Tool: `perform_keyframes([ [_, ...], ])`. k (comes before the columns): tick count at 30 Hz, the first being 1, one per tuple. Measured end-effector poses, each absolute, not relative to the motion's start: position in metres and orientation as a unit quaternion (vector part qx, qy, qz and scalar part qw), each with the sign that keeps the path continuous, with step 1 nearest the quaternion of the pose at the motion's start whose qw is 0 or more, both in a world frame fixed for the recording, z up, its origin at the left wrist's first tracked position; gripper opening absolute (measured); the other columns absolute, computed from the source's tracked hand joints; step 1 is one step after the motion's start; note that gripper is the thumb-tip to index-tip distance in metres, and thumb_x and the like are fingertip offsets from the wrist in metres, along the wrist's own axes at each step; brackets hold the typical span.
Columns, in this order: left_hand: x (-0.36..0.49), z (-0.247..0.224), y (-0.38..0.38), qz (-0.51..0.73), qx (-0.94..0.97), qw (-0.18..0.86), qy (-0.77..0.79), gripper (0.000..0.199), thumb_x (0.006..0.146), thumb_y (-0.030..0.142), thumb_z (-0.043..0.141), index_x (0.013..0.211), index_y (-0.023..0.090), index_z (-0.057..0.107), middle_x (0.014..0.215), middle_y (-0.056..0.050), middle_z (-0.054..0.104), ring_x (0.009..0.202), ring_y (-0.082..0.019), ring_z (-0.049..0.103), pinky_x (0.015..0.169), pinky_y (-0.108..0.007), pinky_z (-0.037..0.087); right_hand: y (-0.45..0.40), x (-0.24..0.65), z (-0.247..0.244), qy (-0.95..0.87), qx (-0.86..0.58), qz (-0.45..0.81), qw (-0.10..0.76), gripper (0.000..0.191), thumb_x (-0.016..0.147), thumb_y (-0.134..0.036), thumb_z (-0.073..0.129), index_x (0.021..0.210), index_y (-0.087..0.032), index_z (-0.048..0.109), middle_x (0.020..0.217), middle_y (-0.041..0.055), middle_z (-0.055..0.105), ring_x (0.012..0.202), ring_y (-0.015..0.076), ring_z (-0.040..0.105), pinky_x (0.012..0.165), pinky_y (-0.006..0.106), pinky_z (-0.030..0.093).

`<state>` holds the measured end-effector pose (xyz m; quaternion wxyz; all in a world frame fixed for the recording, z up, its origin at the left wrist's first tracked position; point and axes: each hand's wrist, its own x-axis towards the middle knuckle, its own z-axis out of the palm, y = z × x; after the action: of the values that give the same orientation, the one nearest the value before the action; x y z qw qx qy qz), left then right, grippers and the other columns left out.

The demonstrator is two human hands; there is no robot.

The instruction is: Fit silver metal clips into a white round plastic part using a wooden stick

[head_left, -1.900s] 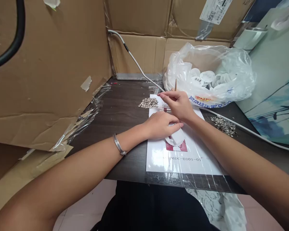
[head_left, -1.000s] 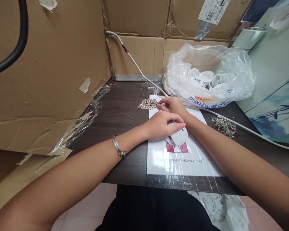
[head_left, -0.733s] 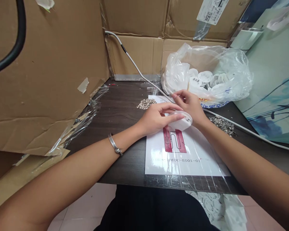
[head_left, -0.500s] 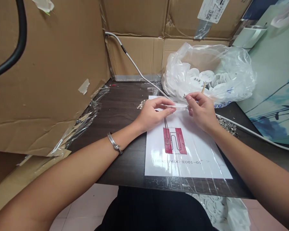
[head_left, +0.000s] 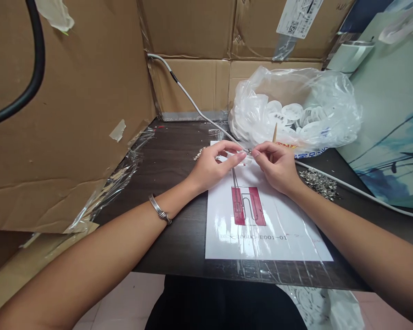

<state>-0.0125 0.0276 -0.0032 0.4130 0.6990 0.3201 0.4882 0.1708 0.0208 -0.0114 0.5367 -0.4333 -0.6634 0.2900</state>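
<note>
— White plastic, is that what you are pinching between your hands?

— Yes. Your left hand [head_left: 209, 167] is closing thumb and fingers on a thin white disc [head_left: 242, 158], seen nearly edge-on, just above the top of the white sheet [head_left: 261, 229] taped to the dark table [head_left: 172, 160]. Your right hand [head_left: 278, 167] is meeting it from the other side, fingertips pressing at the disc's edge, where a tiny metal piece [head_left: 249, 151] is showing.

— And the stick?

— Your right hand is also gripping a thin wooden stick [head_left: 274, 133], which is pointing up past your knuckles.

— What is lying around your hands?

— A red printed pattern [head_left: 248, 206] is sitting on the sheet just below your hands, uncovered. A clear plastic bag [head_left: 296, 110] of white discs is sitting just beyond your right hand. One heap of small metal parts [head_left: 320, 178] is lying to the right of your right wrist; another heap [head_left: 199, 153] is peeking out behind your left hand. A grey cable [head_left: 192, 103] is running down the cardboard wall [head_left: 72, 114] and across the table.
</note>
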Motion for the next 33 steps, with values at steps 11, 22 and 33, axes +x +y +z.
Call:
perform_keyframes([
  [11,-0.0150,-0.0021,0.0272,0.405,0.796,0.293,0.340,0.024,0.090,0.029,0.046,0.070,0.018,0.053,0.076,-0.002,0.056,0.077,-0.016,0.053,0.074,-0.030,0.043,0.0200,0.1684,-0.0106,-0.697,-0.396,0.354,0.481,0.018,0.076,-0.033,0.066,0.067,-0.017,0.066,0.050,-0.0060,0.033,0.048,0.0066,0.026,0.048,0.025,0.017],
  [22,-0.0150,-0.0028,0.0263,0.395,0.809,0.275,0.338,0.022,0.091,0.027,0.048,0.074,0.019,0.059,0.079,-0.001,0.060,0.081,-0.015,0.054,0.078,-0.029,0.042,0.0212,0.1702,-0.0100,-0.683,-0.373,0.418,0.469,0.022,0.076,-0.040,0.073,0.071,-0.018,0.068,0.050,-0.0066,0.034,0.048,0.0063,0.026,0.048,0.026,0.017],
  [33,-0.0129,-0.0038,0.0256,0.416,0.791,0.282,0.348,0.020,0.092,0.027,0.050,0.079,0.019,0.063,0.081,-0.001,0.065,0.078,-0.014,0.057,0.069,-0.027,0.043,0.0267,0.1715,-0.0149,-0.587,-0.373,0.538,0.476,0.023,0.074,-0.041,0.077,0.075,-0.020,0.069,0.045,-0.0078,0.038,0.039,0.0046,0.028,0.038,0.023,0.016],
])
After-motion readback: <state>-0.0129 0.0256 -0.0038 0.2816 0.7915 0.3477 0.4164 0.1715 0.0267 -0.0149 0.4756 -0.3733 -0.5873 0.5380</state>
